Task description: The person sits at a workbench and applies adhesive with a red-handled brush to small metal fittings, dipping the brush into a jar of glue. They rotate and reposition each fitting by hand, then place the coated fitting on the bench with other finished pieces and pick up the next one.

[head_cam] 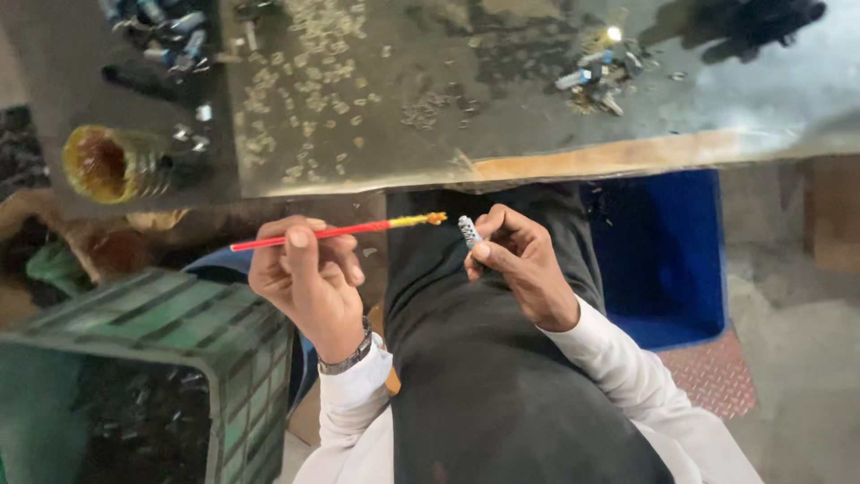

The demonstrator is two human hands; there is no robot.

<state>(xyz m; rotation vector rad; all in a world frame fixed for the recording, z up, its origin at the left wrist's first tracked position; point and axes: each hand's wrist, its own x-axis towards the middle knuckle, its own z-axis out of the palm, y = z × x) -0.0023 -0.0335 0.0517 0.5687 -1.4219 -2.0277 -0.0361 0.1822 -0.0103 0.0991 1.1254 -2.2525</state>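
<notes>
1. Your left hand (305,278) is clamped on a thin red stick (313,234), thumb and fingers wrapped round its middle, and the stick runs almost level across your lap.
2. The stick's tip (421,219) is coated yellow-orange, and it sits just beside the small metal part (469,231) in your other hand, close but not quite touching as far as this angle shows.
3. Your right hand (524,269) is pinched shut on that small silvery ribbed part, thumb pressing it against the fingers, its top end poking up towards the stick's tip.
4. Both hands hang over your dark trousers (484,358), below the edge of the workbench (537,90).
5. On the workbench, many small loose pieces (313,90) are scattered, and a further little heap of parts (600,76) lies off to the right.
6. At the bench's left end a jar (112,163) lies on its side, its open mouth smeared yellow-orange inside.
7. By your left forearm there's a green plastic crate (179,323); what's inside looks like dark small pieces, though it's too dim to say.
8. A blue bin (663,260) stands on the floor beyond your right wrist.
</notes>
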